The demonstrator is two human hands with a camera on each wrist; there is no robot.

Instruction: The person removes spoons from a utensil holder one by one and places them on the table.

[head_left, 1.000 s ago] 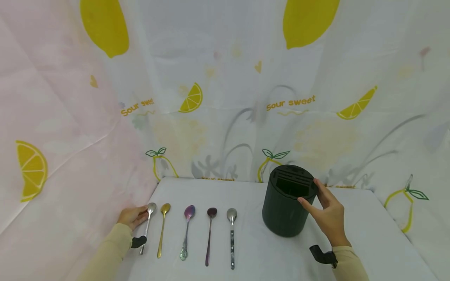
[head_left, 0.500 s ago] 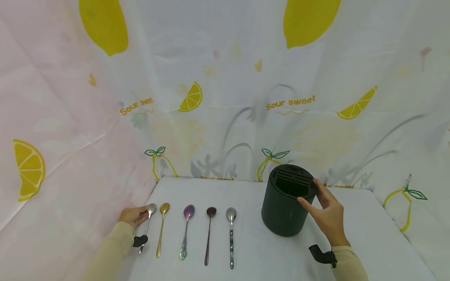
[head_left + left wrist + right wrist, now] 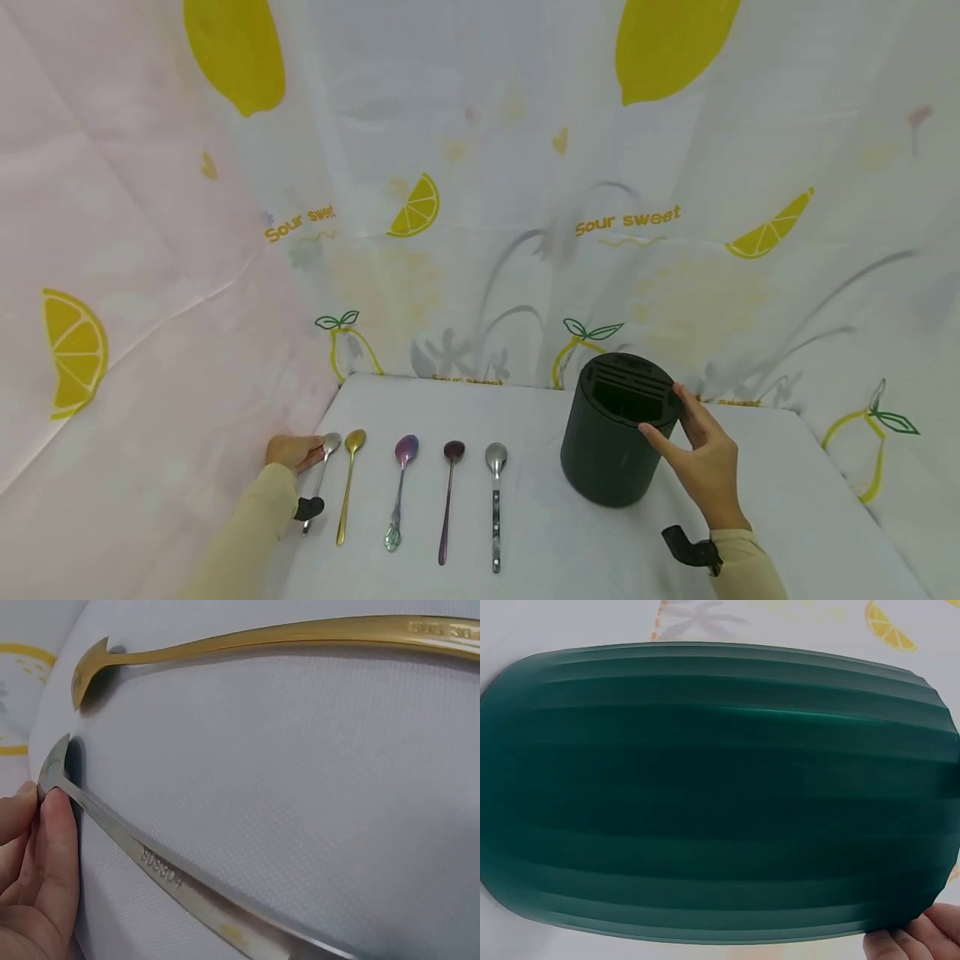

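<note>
On the left, my left hand pinches a silver spoon by the edge of its bowl. The left wrist view shows thumb and fingers at the bowl of that silver spoon, whose handle slants away across the white cloth. Just right of it lies a gold spoon. My right hand holds the top rim of a dark green, ribbed utensil holder, thumb in front and fingers behind. The holder's slotted top faces up; its side fills the right wrist view.
Right of the gold spoon, a purple iridescent spoon, a dark reddish spoon and a silver spoon with a black patterned handle lie in a row on the white-covered table. A lemon-print curtain hangs behind.
The head view has shifted slightly. My left hand and the silver spoon have moved a little to the right, nearer the gold spoon. The right hand and the holder stay as they were.
</note>
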